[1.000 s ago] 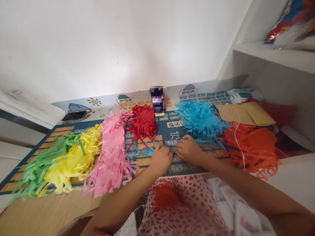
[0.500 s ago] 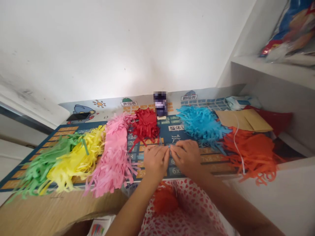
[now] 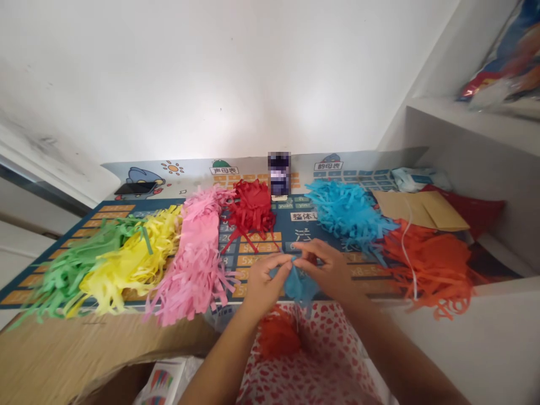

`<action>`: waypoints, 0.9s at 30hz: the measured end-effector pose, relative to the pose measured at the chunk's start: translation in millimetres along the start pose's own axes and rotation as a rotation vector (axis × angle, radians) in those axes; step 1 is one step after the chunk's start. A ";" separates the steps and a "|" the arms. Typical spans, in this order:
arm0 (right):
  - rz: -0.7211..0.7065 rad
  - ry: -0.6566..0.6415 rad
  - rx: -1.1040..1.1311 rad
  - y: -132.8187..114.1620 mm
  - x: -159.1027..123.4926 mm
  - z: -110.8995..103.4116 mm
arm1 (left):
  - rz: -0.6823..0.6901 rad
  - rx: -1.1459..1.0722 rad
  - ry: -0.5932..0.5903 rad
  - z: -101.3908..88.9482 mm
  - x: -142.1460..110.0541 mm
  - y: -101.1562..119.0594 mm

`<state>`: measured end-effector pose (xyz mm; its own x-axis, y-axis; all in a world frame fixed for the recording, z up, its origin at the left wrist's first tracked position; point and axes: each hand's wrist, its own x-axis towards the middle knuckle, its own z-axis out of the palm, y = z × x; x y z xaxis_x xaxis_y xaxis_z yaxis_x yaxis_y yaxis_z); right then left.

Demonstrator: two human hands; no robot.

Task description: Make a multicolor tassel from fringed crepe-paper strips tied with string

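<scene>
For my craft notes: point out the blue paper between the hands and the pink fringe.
Blue paper (image 3: 298, 286): head view, on its hanging part.
Pink fringe (image 3: 198, 264): head view, on its middle.

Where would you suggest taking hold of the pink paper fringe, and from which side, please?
Pinch the solid band of the pink paper fringe, coming from the side facing the left hand: that uncut strip looks firmer than the loose strands, and the yellow paper fringe crowds the other side.
</scene>
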<state>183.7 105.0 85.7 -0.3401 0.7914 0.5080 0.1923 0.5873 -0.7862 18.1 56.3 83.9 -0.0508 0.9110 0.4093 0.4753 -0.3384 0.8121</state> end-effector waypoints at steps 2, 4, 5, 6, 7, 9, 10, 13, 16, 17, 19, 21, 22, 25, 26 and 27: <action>-0.041 -0.040 0.020 0.6 1.0 -3.7 | -0.016 -0.063 -0.032 -0.8 -0.2 -0.5; -0.048 -0.061 0.039 0.8 0.8 -5.0 | -0.038 -0.108 -0.047 0.9 -1.4 -1.8; -0.042 -0.056 0.040 0.8 0.4 -4.7 | -0.055 -0.128 -0.052 2.4 -2.2 -2.4; -0.030 -0.041 0.036 0.8 -0.2 -4.0 | -0.071 -0.140 -0.052 4.2 -3.1 -2.8; -0.014 -0.020 0.030 0.8 -0.9 -3.0 | -0.079 -0.139 -0.046 5.9 -4.1 -3.0; 0.030 0.028 0.028 1.3 -2.3 -0.7 | -0.065 -0.099 -0.013 9.1 -5.8 -3.2; 0.053 0.047 0.038 1.9 -3.0 0.4 | -0.049 -0.066 0.002 10.3 -6.6 -3.5; 0.113 0.050 0.135 5.2 -5.4 2.1 | 0.000 -0.001 -0.002 11.5 -8.4 -6.0; 0.195 -0.003 0.259 7.8 -9.9 3.6 | 0.052 0.016 -0.052 9.8 -10.2 -10.0; 0.232 -0.010 0.294 7.7 -12.0 4.7 | 0.069 0.013 -0.064 9.0 -10.9 -11.0; 0.302 -0.001 0.379 6.5 -15.3 7.8 | 0.052 -0.024 -0.081 7.6 -12.5 -12.0; 0.349 -0.008 0.482 5.6 -13.7 9.9 | -0.051 -0.120 -0.133 6.2 -13.8 -12.5; 0.362 -0.040 0.505 6.8 -9.2 9.3 | -0.128 -0.195 -0.164 5.3 -14.0 -13.3; 0.354 -0.123 0.284 22.7 23.0 -3.0 | -0.390 -0.563 -0.131 1.5 -11.3 -19.9; 0.339 -0.104 0.105 32.6 39.0 -10.1 | -0.470 -0.705 -0.074 -0.1 -9.2 -23.4; 0.322 -0.057 -0.112 44.1 56.3 -17.7 | -0.541 -0.830 -0.018 -1.7 -6.7 -27.2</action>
<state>189.3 178.5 85.9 -0.2955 0.9304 0.2169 0.3969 0.3261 -0.8580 4.0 59.0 59.7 -0.0630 0.9926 -0.1037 -0.3747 0.0728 0.9243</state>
